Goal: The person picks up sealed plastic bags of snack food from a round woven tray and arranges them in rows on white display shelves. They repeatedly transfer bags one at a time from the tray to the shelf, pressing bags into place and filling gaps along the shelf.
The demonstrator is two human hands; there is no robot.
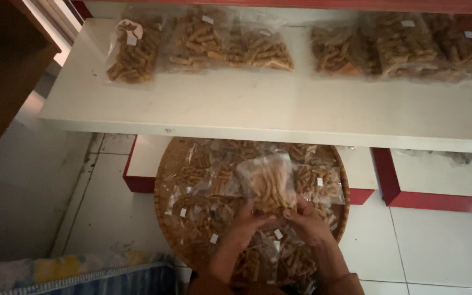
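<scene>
My left hand [245,224] and my right hand [308,221] together grip the bottom of a clear plastic bag of brown stick snacks [267,183], held upright above a round woven tray [166,164]. The tray sits on the tiled floor and is piled with several more snack bags [200,210], each with a small white label. Both hands pinch the same bag from either side, fingers closed on its lower edge.
A white shelf [269,112] runs across the view above the tray, with several filled snack bags [137,49] lined along its back. A lower white shelf with red edging [438,202] lies beneath. Striped cloth [99,276] lies at bottom left; a brown cabinet [1,71] stands left.
</scene>
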